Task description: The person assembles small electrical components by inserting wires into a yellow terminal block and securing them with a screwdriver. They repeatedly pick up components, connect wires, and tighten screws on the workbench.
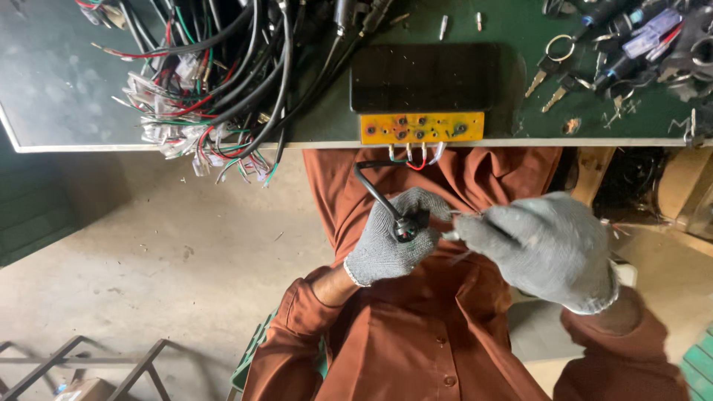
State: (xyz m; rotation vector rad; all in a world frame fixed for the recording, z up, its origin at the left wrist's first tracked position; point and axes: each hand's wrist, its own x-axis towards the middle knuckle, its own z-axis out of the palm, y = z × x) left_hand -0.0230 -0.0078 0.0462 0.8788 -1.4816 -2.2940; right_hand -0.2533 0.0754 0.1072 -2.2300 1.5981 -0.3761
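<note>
- Fingers of my left hand (390, 239), in a grey knit glove, are wrapped tight round a small black connector (405, 227) at the end of a black cable (369, 187); the connector sits over my lap, just below the edge of the surface (52, 89).
- Black cable: it loops up from the connector toward the underside of the orange board (421, 128), where short red, white and green leads hang down.
- Fingers of my right hand (546, 249), likewise gloved in grey, are drawn together on a thin pale wire (464, 215) just beside the connector; the two hands nearly touch. A slim metal tip shows between them, though I cannot tell what it belongs to.
- Far left, on the green surface: a tangled wiring bundle (215, 82) of black cables with red, green and white strands, its clear plastic plugs spilling over the edge.
- Centre of the surface: a dark flat rectangular slab (423, 78) lying directly behind the orange board, which carries several round holes along the edge.
- Right of the slab: loose keys (553, 74) on a ring, and beyond them a heap of switch parts (653, 37) in black, red and lilac.
- Below: my rust-brown work shirt (416, 334), buttoned, with bare concrete floor (148, 252) to the left.
</note>
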